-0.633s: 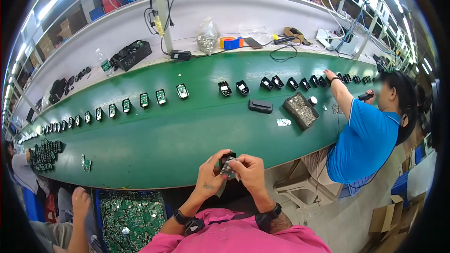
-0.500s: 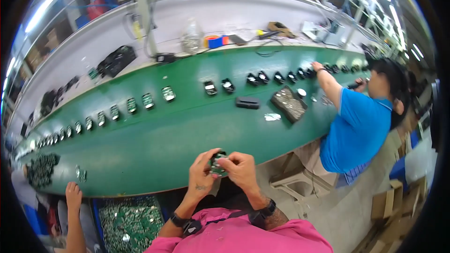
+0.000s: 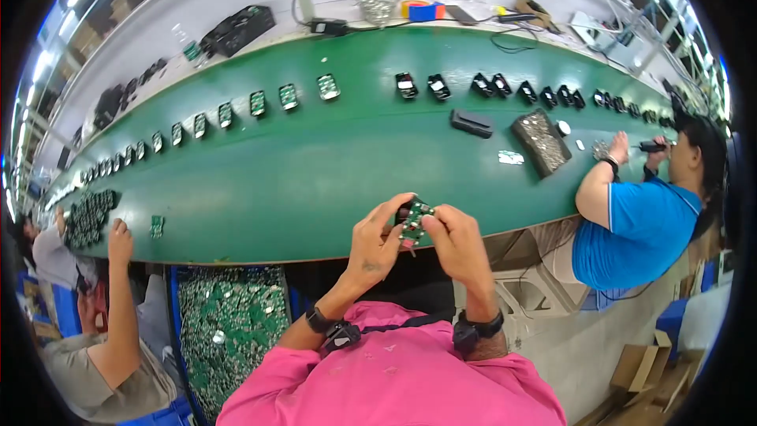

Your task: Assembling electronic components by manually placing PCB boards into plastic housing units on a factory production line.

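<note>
Above the near edge of the green bench I hold a small green circuit board [image 3: 415,223] together with a black plastic piece [image 3: 401,211] behind it. My left hand [image 3: 374,243] grips the black piece and the board's left side, fingers curled round the back. With thumb and bent fingers, my right hand [image 3: 460,246] pinches the board's right edge. A reddish bit shows at the board's lower end. How far the board sits in the black piece cannot be made out.
Across the green bench [image 3: 331,166] run a row of circuit boards [image 3: 288,96] and a row of black housings [image 3: 438,87]. A tray of small metal parts [image 3: 541,143] lies right. Below the edge stands a bin of boards [image 3: 233,331]. Co-workers sit left and right [image 3: 631,229].
My view has shifted, and my hands appear further right and higher. The board's face now shows more plainly. The right co-worker's reaching arm has drawn back from the housings.
</note>
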The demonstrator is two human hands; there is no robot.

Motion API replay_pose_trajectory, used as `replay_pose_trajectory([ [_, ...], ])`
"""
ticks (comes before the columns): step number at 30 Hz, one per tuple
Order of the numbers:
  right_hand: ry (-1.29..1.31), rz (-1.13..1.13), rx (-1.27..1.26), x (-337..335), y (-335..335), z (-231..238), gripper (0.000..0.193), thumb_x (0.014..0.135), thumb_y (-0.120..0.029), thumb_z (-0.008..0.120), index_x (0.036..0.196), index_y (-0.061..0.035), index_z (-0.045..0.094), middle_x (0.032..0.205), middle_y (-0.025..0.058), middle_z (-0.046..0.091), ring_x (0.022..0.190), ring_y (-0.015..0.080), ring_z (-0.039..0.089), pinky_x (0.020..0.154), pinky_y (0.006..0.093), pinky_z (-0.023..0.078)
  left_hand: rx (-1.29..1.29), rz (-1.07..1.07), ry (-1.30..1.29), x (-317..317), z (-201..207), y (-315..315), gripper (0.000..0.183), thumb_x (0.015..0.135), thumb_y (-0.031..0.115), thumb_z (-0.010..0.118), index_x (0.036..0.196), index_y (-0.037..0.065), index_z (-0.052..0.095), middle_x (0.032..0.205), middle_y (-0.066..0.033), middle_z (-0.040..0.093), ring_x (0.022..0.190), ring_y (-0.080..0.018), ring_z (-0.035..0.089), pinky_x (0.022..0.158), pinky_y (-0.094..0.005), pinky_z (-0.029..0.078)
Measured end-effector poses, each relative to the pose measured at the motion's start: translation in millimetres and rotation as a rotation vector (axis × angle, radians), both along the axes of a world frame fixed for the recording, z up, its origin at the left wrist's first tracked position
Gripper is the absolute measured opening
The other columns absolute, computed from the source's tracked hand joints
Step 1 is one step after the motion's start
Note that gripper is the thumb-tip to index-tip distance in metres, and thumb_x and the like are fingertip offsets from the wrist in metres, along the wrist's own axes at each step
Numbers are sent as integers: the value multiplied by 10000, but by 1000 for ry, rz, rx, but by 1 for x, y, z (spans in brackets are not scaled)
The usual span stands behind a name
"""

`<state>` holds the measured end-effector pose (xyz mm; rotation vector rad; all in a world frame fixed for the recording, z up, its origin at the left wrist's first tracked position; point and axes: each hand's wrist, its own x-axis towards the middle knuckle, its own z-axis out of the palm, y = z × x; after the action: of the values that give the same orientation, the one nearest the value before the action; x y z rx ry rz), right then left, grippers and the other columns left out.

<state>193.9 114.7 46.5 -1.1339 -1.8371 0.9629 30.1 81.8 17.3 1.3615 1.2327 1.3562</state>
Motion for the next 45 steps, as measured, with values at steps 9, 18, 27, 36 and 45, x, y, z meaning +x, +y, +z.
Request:
replay_pose_trajectory([
  [9,-69,59,-67,-11,3,-4,208,909,-141,654,842,47,598,695,150,556,610,242,522,577,353,408,-220,-230,-313,-31,-8,-1,446,943,11,548,1382,54,489,1191,-82,582,906,-105,627,748,-254,578],
  [18,40,-19,-247,-12,6,-8,225,870,-155,733,796,47,665,599,64,593,525,86,482,483,284,390,-261,-289,-387,-30,-9,2,477,933,17,488,1408,52,459,1225,-85,575,959,-125,622,798,-299,570],
  [27,-5,-170,-150,-22,7,-17,231,841,-138,764,775,42,635,618,70,603,524,100,522,486,275,417,-257,-194,-281,-22,-11,2,439,975,93,465,1411,57,430,1248,-104,583,879,-100,624,656,-236,536],
  [36,68,-178,-43,-33,0,-29,284,954,-177,628,1117,55,629,751,152,669,640,192,641,572,332,480,-187,-31,-170,-7,-10,5,350,1013,98,452,1357,35,460,1049,-118,650,725,-110,641,568,-243,541],
  [45,15,-77,-59,-34,0,-34,381,978,-194,556,1273,46,580,777,209,644,654,303,652,609,375,489,-231,-19,-157,-7,0,4,322,1019,85,419,1330,15,459,923,-118,661,623,-156,671,509,-267,561],
])
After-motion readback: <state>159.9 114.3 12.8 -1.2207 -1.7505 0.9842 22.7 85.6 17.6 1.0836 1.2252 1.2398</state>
